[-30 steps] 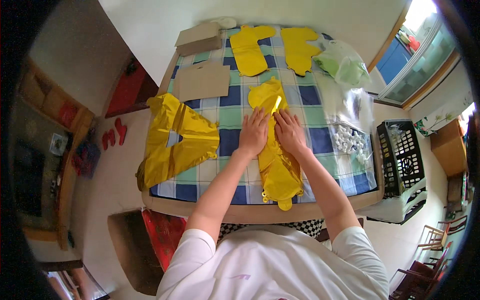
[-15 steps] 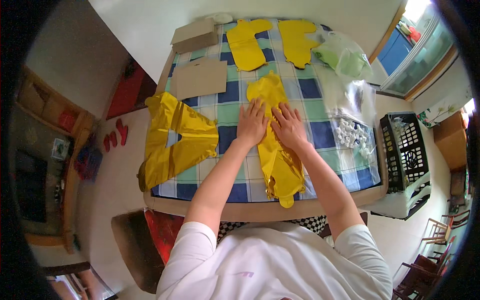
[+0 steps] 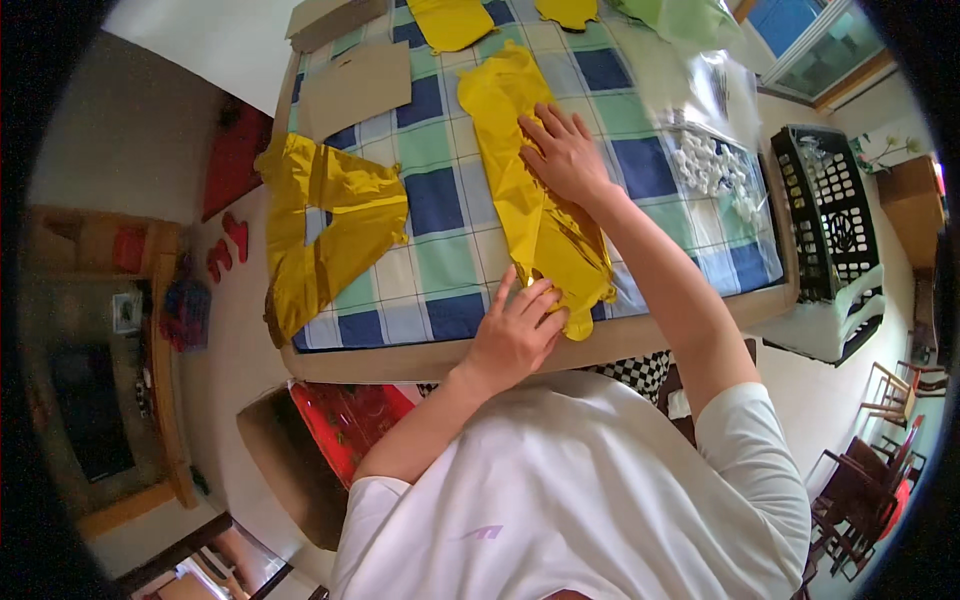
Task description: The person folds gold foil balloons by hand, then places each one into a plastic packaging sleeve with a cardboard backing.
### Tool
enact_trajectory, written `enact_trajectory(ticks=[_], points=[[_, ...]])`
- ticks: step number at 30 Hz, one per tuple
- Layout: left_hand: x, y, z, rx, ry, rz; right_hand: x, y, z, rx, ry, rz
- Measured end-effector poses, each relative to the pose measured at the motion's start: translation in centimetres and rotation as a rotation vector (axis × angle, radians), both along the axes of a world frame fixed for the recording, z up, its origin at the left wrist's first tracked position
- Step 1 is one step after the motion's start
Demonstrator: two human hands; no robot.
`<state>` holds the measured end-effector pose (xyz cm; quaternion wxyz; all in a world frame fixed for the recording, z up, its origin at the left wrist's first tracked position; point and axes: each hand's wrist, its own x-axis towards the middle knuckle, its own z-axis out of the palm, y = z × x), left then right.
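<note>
A gold foil balloon [image 3: 510, 165], flat and creased, lies lengthwise in front of me on a checked bed cover, partly folded over itself. My right hand [image 3: 566, 158] rests on its middle, palm down with the fingers stretched out. At its near end, my left hand [image 3: 517, 327] touches the left corner with fingers apart; its thumb is hard to make out. To the left lies a gold foil balloon shaped like a letter A [image 3: 345, 215], wrinkled and shiny. Two more flat yellow balloons, a left one [image 3: 450, 22] and a right one [image 3: 568, 10], are cut off by the top edge.
Cardboard [image 3: 358, 88] lies at the far left, with a box [image 3: 335, 22] behind it. On the right are clear plastic bags [image 3: 722, 90] and a cluster of small white pieces [image 3: 710, 165]. A black crate [image 3: 825, 200] stands beyond the bed's right edge.
My left hand has come back from the balloon's middle to its near end. My right hand stays on the middle. The view has tipped down, so the bed sits higher in the picture.
</note>
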<state>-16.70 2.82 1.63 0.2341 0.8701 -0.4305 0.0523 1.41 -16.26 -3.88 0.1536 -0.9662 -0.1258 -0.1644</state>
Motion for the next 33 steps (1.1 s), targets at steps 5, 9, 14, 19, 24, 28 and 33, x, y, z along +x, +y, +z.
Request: enact_trajectory(ticks=[5, 9, 14, 19, 24, 28, 33], points=[[-0.3, -1.0, -1.4, -0.006, -0.068, 0.035, 0.1, -0.2, -0.2, 0.004, 0.022, 0.020], [-0.5, -1.4, -1.0, -0.077, 0.020, 0.025, 0.1, -0.5, -0.1, 0.014, 0.067, 0.014], [-0.1, -2.7, -0.5, -0.130, -0.003, 0.093, -0.1, -0.3, 0.2, -0.017, 0.062, 0.013], [-0.3, -3.0, 0.5, 0.068, 0.048, 0.072, 0.1, -0.4, -0.4, 0.008, 0.023, 0.014], [-0.5, -2.7, 0.1, -0.067, 0.105, 0.077, 0.1, -0.4, -0.7, 0.024, -0.008, 0.017], [0.1, -3.0, 0.0, -0.014, -0.045, 0.082, 0.1, -0.3, -0.6, -0.017, 0.004, 0.001], [0.9, -2.6, -1.5, -0.063, -0.021, 0.126, 0.1, -0.2, -0.5, -0.034, 0.011, -0.010]])
